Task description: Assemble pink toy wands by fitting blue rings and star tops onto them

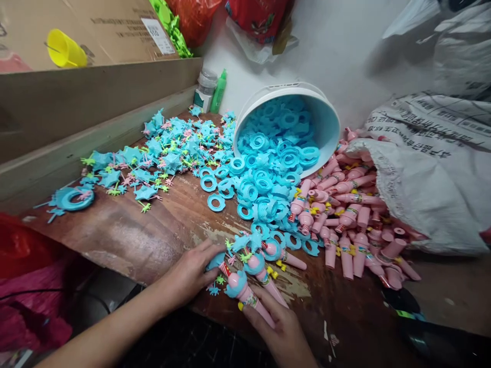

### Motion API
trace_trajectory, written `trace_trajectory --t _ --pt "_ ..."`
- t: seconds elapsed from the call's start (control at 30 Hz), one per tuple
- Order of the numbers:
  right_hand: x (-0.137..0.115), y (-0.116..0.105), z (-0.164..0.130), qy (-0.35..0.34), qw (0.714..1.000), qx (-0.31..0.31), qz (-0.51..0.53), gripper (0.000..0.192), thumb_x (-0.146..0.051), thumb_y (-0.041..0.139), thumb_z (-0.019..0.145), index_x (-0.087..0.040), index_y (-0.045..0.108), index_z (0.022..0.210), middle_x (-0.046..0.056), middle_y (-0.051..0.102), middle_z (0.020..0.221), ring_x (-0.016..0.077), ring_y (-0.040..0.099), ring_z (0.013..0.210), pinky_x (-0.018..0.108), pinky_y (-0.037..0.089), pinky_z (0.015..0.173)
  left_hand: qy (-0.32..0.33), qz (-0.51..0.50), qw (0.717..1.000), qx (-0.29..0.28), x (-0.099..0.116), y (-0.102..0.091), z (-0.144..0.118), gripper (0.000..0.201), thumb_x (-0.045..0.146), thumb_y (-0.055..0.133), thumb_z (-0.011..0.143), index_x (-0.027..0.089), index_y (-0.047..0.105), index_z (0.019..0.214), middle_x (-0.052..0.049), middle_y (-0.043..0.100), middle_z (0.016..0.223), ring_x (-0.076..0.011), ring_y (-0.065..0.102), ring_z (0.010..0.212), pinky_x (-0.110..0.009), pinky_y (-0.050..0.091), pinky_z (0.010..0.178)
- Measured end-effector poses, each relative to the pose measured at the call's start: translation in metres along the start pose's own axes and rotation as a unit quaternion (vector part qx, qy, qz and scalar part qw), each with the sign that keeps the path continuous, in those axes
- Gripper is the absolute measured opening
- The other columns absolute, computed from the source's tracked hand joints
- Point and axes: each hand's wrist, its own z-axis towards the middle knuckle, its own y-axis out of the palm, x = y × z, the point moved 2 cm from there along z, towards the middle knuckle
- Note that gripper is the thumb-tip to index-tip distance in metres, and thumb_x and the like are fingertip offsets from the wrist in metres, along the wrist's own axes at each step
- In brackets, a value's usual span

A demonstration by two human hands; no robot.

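Head view, from left to right. Item: yellow cup point(66, 49), one, against a cardboard box point(115, 30) on the ledge, up off the work surface. Item: large blue ring point(72, 198), one, at the table's left end, apart from the other rings. Item: blue stars point(169, 153) with small green and pink bits, many, spread along the back board, which probably keeps them from sliding off. Item: left hand point(190, 271), thumb and forefinger bent about a blue piece point(215, 261), much hidden; I cannot tell from here whether it is pinched. Item: pink toy point(245, 295) with blue collar, at the near table edge, striped tip towards the left hand; its handle is clamped in the right hand point(282, 324), thumb and fingers on either side, presumably to steady it. The hands are near, not touching. Item: two more collared toys point(270, 289), lying just beyond. Item: blue rings point(261, 184), heaped, spilling from a white bucket point(333, 128) laid on its side, seemingly so they stay within reach. Item: pink sticks point(353, 204), heaped at the mouth of a white sack point(425, 184), likewise tipped, perhaps for easy picking.
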Motion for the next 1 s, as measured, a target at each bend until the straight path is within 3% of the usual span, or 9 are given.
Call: trace_trajectory --t 0.13,0.37,0.43,0.53,0.6,0.7,0.8,0.87,1.0 --pt "0.004 -0.001 0.001 0.008 0.999 -0.025 -0.019 0.046 -0.053 0.066 0.09 -0.03 0.072 0.129 0.005 0.067 0.14 0.029 0.057 0.134 0.039 0.044 0.114 -0.005 -0.013 1.0 -0.014 0.001 -0.002 0.002 0.044 0.011 0.058 0.09 0.031 0.059 0.129 -0.001 0.059 0.107 -0.018 0.063 0.101 -0.028 0.05 0.088" --pt "-0.003 -0.023 -0.001 -0.056 0.951 -0.06 -0.297 0.046 -0.048 0.055 0.098 -0.035 0.06 0.141 0.001 0.068 0.137 0.027 0.066 0.124 0.032 0.06 0.092 -0.003 -0.017 1.0 -0.019 0.0 -0.003 0.004 0.038 0.009 0.058 0.088 0.028 0.061 0.121 -0.001 0.057 0.106 -0.0178 0.062 0.098 -0.027 0.049 0.085" --pt "-0.017 -0.028 0.001 -0.106 0.915 -0.077 -0.381 0.044 -0.044 0.051 0.1 -0.032 0.059 0.142 0.004 0.074 0.128 0.0272 0.075 0.108 0.029 0.063 0.074 0.002 -0.016 1.0 -0.027 0.0 -0.003 0.005 0.039 0.009 0.057 0.088 0.027 0.061 0.122 -0.002 0.057 0.108 -0.0184 0.062 0.099 -0.027 0.049 0.086" --pt "-0.049 -0.027 0.011 -0.146 0.859 -0.108 -0.478 0.037 -0.037 0.048 0.101 -0.028 0.064 0.132 0.006 0.083 0.095 0.027 0.08 0.075 0.03 0.053 0.05 0.002 -0.016 0.999 -0.039 0.0 -0.005 0.006 0.038 0.009 0.056 0.088 0.027 0.061 0.122 -0.003 0.059 0.111 -0.0193 0.063 0.102 -0.028 0.049 0.088" --pt "-0.078 -0.022 0.023 -0.129 0.836 -0.136 -0.516 0.026 -0.031 0.049 0.1 -0.029 0.07 0.116 0.004 0.08 0.081 0.0271 0.077 0.065 0.032 0.048 0.049 -0.001 -0.01 0.999 -0.047 -0.001 -0.006 0.008 0.039 0.008 0.055 0.087 0.026 0.061 0.122 -0.004 0.06 0.111 -0.0195 0.063 0.101 -0.028 0.05 0.087" --pt "-0.116 -0.011 0.04 -0.042 0.819 -0.172 -0.545 0.02 -0.022 0.054 0.096 -0.027 0.073 0.098 0.005 0.079 0.082 0.0302 0.077 0.073 0.036 0.048 0.058 0.001 0.003 0.999 -0.05 -0.003 -0.006 0.008 0.045 0.009 0.056 0.085 0.026 0.061 0.127 -0.005 0.063 0.112 -0.0205 0.065 0.1 -0.03 0.052 0.087" --pt "-0.129 -0.01 0.043 0.066 0.826 -0.176 -0.531 0.021 -0.025 0.058 0.096 -0.023 0.075 0.109 0.01 0.08 0.094 0.035 0.076 0.092 0.042 0.051 0.074 0.0 -0.011 1.0 -0.028 -0.004 -0.006 0.006 0.052 0.014 0.06 0.085 0.029 0.06 0.134 -0.006 0.066 0.12 -0.0233 0.065 0.109 -0.034 0.052 0.094" --pt "-0.114 -0.02 0.036 0.085 0.859 -0.147 -0.483 0.027 -0.027 0.066 0.092 -0.025 0.073 0.118 0.01 0.08 0.105 0.0362 0.073 0.103 0.044 0.051 0.082 -0.01 -0.045 0.999 -0.01 -0.001 -0.008 0.003 0.057 0.023 0.067 0.084 0.032 0.057 0.14 -0.006 0.066 0.132 -0.0263 0.063 0.119 -0.038 0.05 0.102" --pt "-0.047 -0.054 0.018 -0.032 0.931 -0.032 -0.361 0.025 -0.03 0.073 0.088 -0.032 0.076 0.113 0.005 0.077 0.112 0.0314 0.067 0.108 0.043 0.05 0.087 -0.105 -0.174 0.977 0.064 0.007 -0.013 0.004 0.058 0.052 0.062 0.09 0.032 0.055 0.144 -0.007 0.066 0.137 -0.0305 0.061 0.124 -0.047 0.045 0.11"
